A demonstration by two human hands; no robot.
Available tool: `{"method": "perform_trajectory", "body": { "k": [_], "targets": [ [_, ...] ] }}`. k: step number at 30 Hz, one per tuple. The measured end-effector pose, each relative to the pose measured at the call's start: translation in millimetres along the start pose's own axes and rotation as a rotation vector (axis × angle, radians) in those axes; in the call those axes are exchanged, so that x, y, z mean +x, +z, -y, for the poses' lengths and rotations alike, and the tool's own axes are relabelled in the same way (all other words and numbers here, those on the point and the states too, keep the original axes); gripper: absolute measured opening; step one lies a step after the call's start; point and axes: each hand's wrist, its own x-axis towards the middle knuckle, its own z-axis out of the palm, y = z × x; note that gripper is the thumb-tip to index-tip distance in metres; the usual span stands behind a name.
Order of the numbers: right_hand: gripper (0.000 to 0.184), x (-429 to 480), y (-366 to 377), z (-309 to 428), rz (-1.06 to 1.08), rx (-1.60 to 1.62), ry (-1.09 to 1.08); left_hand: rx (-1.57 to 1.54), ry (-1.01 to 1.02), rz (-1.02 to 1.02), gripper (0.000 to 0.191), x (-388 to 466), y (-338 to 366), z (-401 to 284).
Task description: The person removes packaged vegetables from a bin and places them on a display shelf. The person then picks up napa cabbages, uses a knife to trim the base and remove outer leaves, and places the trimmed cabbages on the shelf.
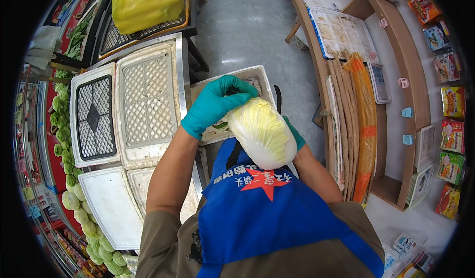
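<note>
A pale yellow and white napa cabbage (261,133) is held tilted in front of my blue apron (267,218), its leafy end pointing away from me. My left hand (222,101), in a teal glove, has its thumb and fingertips pinched together at that leafy end. My right hand (295,134), gloved alike, supports the cabbage from its right side; most of its fingers are hidden behind the cabbage. Below both hands stands a white foam box (265,75) with some green leaf scraps (221,126) in it.
White foam boxes, one topped by a black plastic grate (94,118), fill the metal-edged stand at left. A yellow plastic bag (148,5) lies on a crate beyond. Green vegetables (66,144) line the far left. Wooden shelving (404,55) with long roots (343,129) stands at right.
</note>
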Motion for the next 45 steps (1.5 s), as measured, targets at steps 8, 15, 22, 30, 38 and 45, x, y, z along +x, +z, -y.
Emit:
{"method": "perform_trajectory", "body": {
  "k": [8, 15, 22, 30, 38, 45],
  "targets": [
    [0.054, -30, 20, 6, -0.099, -0.285, -0.08, 0.205, -0.291, 0.141, 0.029, -7, 23, -17],
    [0.052, -41, -13, -4, 0.209, 0.093, 0.027, 0.122, 0.108, 0.153, 0.021, -30, 44, -19],
    [0.062, -45, -3, -6, 0.212, 0.091, -0.014, 0.241, 0.029, 0.201, 0.018, -70, 50, -52],
    [0.055, -55, 12, -9, 0.297, 0.259, 0.109, 0.239, 0.182, 0.541, 0.02, -113, 48, -76],
    [0.056, -32, -1, -12, 0.175, 0.041, -0.194, -0.059, -0.122, 0.721, 0.021, -136, 59, -40],
    [0.065, 13, 39, -4, 0.201, -0.072, -0.653, -0.339, -0.367, 0.623, 0.013, -128, 71, -5]
  ]
}}
